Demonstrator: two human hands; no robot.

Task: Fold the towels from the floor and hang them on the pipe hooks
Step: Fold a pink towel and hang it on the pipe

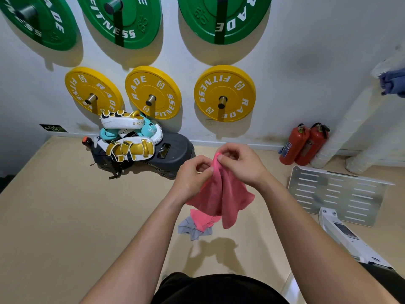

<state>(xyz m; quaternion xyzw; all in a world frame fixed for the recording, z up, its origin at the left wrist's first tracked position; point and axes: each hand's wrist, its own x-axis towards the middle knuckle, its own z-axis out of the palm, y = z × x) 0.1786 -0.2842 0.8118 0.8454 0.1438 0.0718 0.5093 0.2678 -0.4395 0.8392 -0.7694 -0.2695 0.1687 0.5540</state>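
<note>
Left hand (pixel 192 172) and right hand (pixel 241 163) both pinch the top edge of a pink cloth towel (pixel 223 196), hanging above the beige floor (pixel 87 205).

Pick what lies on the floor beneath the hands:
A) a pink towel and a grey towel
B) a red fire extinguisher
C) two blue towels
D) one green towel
A: a crumpled pink towel and a grey towel lie touching on the floor, below the held pink towel that the left hand and right hand pinch at its top edge.
</note>
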